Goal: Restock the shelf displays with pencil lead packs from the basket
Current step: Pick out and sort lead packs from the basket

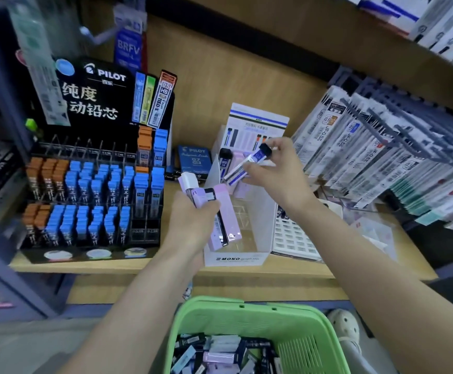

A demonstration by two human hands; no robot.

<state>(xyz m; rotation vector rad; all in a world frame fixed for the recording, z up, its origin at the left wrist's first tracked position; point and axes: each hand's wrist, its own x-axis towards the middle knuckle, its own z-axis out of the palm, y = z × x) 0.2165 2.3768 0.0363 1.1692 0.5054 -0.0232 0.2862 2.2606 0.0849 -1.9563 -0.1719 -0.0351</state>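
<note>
Your left hand (pixel 193 220) grips flat pastel packs (pixel 227 220). Your right hand (pixel 276 171) pinches a slim black-capped case (pixel 244 164), seemingly clear plastic.

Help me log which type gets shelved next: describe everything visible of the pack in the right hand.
The pack is a slim plastic case with a black cap, a whitish body and a blue stripe; its print is unreadable. It slants, cap end up and right, above the white MONO display box. The right hand pinches its cap end.
</note>
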